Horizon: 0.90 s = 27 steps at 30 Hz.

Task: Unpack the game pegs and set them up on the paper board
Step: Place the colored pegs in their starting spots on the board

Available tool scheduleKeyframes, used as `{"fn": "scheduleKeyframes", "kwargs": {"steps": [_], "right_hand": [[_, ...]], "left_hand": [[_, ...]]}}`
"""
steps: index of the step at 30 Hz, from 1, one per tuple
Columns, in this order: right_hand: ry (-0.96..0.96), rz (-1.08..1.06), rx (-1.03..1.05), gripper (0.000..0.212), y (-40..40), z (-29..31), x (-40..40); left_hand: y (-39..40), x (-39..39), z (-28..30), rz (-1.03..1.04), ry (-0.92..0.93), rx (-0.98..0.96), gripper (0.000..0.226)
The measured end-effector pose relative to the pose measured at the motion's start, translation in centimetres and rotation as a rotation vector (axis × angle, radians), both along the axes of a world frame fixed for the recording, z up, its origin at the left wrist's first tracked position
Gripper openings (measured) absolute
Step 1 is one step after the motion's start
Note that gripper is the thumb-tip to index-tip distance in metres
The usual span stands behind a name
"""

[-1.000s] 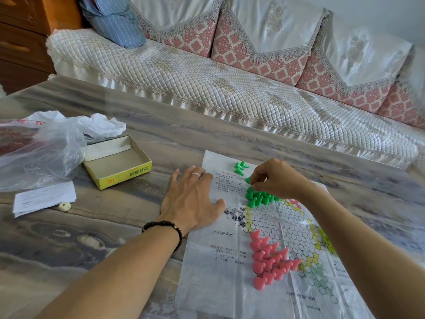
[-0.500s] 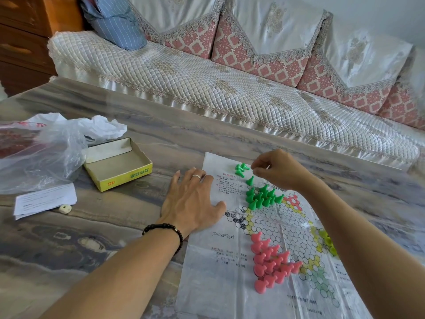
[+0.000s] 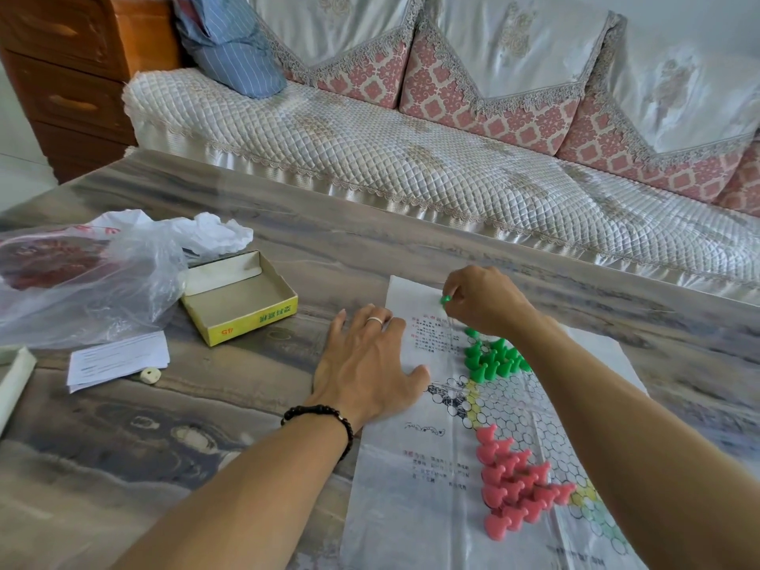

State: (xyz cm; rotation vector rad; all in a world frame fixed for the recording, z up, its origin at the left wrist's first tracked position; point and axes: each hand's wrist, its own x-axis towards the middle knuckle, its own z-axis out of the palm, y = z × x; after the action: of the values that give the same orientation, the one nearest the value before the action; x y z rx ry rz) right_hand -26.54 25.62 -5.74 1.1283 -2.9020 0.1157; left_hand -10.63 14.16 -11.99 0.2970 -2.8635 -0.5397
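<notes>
The paper board [image 3: 436, 479] lies flat on the table, printed with a hexagon grid and coloured corners. Several green pegs [image 3: 491, 359] stand in a triangle on its far corner. Several pink pegs [image 3: 514, 487] fill the near left corner. My left hand [image 3: 366, 364] rests flat with spread fingers on the board's left edge. My right hand [image 3: 481, 300] hovers over the far end of the paper and pinches one green peg [image 3: 445, 299] between thumb and fingertips. My right forearm hides the board's right side.
An open yellow box [image 3: 242, 298] sits left of the board. Further left lie a clear plastic bag [image 3: 78, 281], a folded leaflet [image 3: 117, 359] and a small white die [image 3: 150, 375]. A quilted sofa [image 3: 370, 158] runs along the table's far edge.
My right hand left the green triangle, moved up to the loose green pegs at the paper's far end and picked one up. My left hand stayed put.
</notes>
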Motion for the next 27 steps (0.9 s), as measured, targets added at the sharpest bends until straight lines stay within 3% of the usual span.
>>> {"fn": "scheduleKeyframes", "kwargs": {"steps": [8, 13, 20, 27], "right_hand": [[-0.012, 0.045, -0.161, 0.020, 2.8, 3.7, 1.0], [-0.097, -0.002, -0.163, 0.008, 5.0, 5.1, 1.7], [-0.178, -0.028, -0.051, 0.016, 5.9, 5.1, 1.8], [-0.187, -0.005, 0.017, 0.006, 5.6, 4.0, 1.7]], "left_hand": [[0.0, 0.1, 0.0, -0.004, 0.004, -0.002, 0.071], [0.0, 0.0, 0.0, -0.001, 0.007, -0.004, 0.070], [0.0, 0.2, 0.1, 0.003, -0.001, -0.004, 0.069], [0.0, 0.2, 0.2, 0.002, -0.001, -0.002, 0.069]]}}
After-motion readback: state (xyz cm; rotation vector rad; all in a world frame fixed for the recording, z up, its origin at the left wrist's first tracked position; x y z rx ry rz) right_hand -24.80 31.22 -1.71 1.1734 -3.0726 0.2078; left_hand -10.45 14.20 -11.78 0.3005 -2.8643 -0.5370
